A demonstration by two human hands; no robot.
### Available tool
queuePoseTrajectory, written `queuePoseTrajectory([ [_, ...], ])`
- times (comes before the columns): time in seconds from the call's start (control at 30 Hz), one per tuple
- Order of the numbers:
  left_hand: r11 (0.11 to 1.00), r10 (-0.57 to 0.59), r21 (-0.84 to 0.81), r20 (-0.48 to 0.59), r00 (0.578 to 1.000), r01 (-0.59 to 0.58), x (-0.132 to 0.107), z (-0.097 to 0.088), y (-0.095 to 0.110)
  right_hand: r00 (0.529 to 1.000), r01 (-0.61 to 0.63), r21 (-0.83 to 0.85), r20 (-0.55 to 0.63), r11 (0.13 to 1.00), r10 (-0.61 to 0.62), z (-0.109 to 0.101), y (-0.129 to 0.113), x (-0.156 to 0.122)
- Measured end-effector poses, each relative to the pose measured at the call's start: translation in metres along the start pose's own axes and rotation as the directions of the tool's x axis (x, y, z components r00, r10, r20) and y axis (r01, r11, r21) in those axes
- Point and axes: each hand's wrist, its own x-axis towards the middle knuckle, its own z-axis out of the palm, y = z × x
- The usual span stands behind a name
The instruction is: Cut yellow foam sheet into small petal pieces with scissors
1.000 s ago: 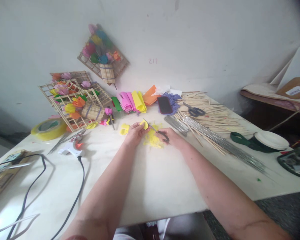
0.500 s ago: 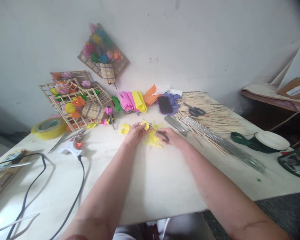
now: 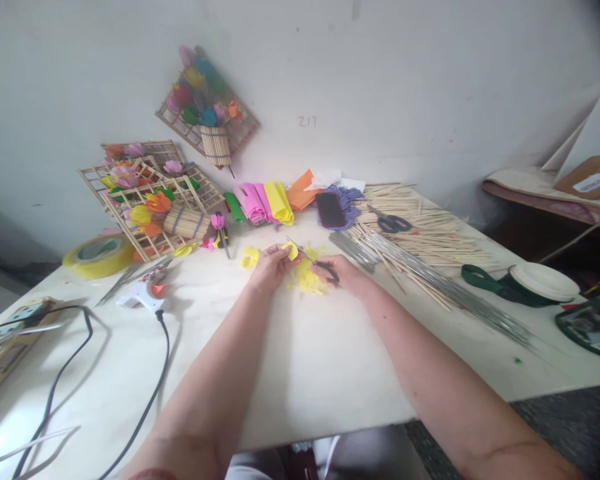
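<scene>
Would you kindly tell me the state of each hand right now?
Left hand: closed, holding a small yellow piece.
Right hand: closed, holding black-handled scissors.

The left hand [image 3: 271,268] pinches a yellow piece [image 3: 291,251], and the right hand [image 3: 344,272] grips scissors [image 3: 326,268], their blades close by the piece. Yellow scraps [image 3: 307,281] litter the table [image 3: 330,373] between the hands; more yellow pieces [image 3: 250,257] lie just beside the left hand. Behind are folded pink paper [image 3: 254,203], yellow paper [image 3: 279,203] and a phone [image 3: 331,211] on purple yarn [image 3: 351,203]. To the right, sticks [image 3: 440,240] lie spread, near metal wires [image 3: 430,283]. To the left are a glue gun [image 3: 143,295], a tape roll [image 3: 77,265] and a power strip [image 3: 3,363]. A flower basket [image 3: 215,145] hangs on the wall [image 3: 380,80].
</scene>
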Motion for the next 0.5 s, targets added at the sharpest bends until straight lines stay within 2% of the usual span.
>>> queuePoseTrajectory([
  [0.5, 1.0, -0.008, -0.02, -0.018, 1.0, 0.007, 0.001, 0.0008, -0.0007, 1.0, 0.013, 0.007, 0.014, 1.0, -0.013, -0.0015, 0.0035, 0.0023],
])
